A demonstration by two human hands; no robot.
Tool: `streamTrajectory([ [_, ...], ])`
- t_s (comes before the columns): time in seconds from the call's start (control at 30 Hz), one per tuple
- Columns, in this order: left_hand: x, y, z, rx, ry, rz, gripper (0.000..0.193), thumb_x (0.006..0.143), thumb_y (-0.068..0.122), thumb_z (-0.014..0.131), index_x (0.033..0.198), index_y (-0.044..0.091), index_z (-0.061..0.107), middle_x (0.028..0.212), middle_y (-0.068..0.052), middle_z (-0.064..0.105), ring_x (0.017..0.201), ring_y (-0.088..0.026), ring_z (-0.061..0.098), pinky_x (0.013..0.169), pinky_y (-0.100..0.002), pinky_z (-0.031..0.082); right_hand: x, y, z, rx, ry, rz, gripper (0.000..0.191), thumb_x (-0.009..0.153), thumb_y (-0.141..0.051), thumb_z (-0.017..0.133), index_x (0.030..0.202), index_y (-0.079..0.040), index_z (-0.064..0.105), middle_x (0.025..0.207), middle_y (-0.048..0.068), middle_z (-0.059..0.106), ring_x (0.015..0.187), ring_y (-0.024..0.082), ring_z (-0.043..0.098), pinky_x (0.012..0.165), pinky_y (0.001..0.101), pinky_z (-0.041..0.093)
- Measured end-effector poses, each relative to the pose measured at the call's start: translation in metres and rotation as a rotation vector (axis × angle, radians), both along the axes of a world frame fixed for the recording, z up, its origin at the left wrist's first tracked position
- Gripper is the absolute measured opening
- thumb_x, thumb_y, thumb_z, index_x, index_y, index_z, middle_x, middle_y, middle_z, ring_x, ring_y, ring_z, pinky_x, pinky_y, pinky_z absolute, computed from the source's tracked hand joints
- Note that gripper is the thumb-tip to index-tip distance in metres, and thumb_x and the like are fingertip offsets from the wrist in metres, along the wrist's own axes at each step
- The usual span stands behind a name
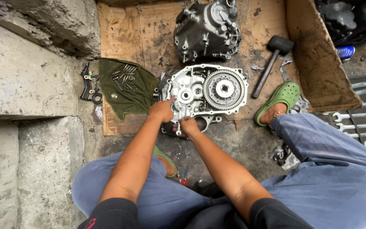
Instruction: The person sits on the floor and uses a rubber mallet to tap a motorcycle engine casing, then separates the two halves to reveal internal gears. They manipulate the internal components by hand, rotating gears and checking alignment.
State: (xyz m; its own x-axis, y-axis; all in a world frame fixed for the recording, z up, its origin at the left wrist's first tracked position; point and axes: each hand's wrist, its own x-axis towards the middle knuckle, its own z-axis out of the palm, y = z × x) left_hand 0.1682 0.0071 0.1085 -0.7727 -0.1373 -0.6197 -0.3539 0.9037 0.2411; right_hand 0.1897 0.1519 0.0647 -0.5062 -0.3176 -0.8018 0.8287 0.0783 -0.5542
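left hand (162,111) fingertip pressing engine case (183,108), holds nothing | right hand (188,126) closed on small tool (178,132) at case's 6 o'clock | risk: tool slips, gouging mating face; bolts on green cloth (126,87) at 9 o'clock may scatter

Both arms reach forward, close together. Left hand (162,111) has its index finger pointing out, other fingers curled. Right hand (188,125) is loosely fisted, just beside it.

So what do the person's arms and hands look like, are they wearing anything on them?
Both arms are bare from the shoulder sleeves down, with no gloves, watch or rings to see. The left hand and right hand are bare too. At the top of each arm sits a short black sleeve; the left one has a small red mark on it.
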Motion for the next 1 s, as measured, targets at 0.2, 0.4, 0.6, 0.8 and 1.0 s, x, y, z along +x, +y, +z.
streamTrajectory([
  [0.2,-0.002,-0.004,-0.003,0.008,-0.06,0.002,0.094,0.075,0.013,0.061,0.161,0.036,0.03,0.133,-0.018,0.065,0.122,-0.036,0.062,0.104,-0.045,0.049,-0.027,0.017,-0.016,0.31,0.315,0.373,0.014,0.097,-0.017,0.058,0.107,-0.008,0.061,0.092,0.022,0.076,0.073,0.034,0.077,0.062,0.048,0.061],
  [0.4,-0.004,-0.007,-0.011,0.049,-0.016,0.029,0.09,0.076,0.016,0.063,0.16,0.035,0.034,0.134,-0.02,0.065,0.123,-0.036,0.063,0.104,-0.045,0.05,-0.097,0.031,0.022,0.894,1.058,1.161,0.028,0.092,-0.025,0.057,0.113,-0.025,0.076,0.117,0.008,0.073,0.116,0.029,0.063,0.096,0.0515,0.046],
  [0.6,-0.002,-0.013,-0.014,0.059,-0.027,0.022,0.09,0.078,0.016,0.062,0.16,0.04,0.032,0.134,-0.021,0.064,0.124,-0.038,0.062,0.105,-0.045,0.048,-0.117,0.024,0.044,0.854,1.489,1.071,0.018,0.091,-0.023,0.062,0.104,-0.02,0.074,0.108,0.004,0.076,0.114,0.026,0.063,0.097,0.0479,0.042],
  [0.8,0.002,-0.021,-0.02,0.093,-0.033,0.015,0.093,0.077,0.017,0.06,0.16,0.045,0.028,0.135,-0.021,0.064,0.123,-0.038,0.062,0.105,-0.044,0.048,-0.08,0.03,0.003,0.521,0.74,0.445,0.02,0.096,-0.029,0.068,0.103,-0.011,0.073,0.079,0.011,0.077,0.068,0.023,0.071,0.067,0.0382,0.054],
  [1.0,0.0,-0.023,-0.023,0.105,-0.02,0.001,0.091,0.078,0.02,0.062,0.159,0.045,0.029,0.133,-0.021,0.064,0.12,-0.037,0.064,0.102,-0.044,0.051,-0.044,0.003,-0.009,0.139,0.369,0.04,0.015,0.099,-0.02,0.064,0.1,-0.005,0.067,0.074,0.01,0.07,0.055,0.016,0.061,0.048,0.0317,0.049],
])
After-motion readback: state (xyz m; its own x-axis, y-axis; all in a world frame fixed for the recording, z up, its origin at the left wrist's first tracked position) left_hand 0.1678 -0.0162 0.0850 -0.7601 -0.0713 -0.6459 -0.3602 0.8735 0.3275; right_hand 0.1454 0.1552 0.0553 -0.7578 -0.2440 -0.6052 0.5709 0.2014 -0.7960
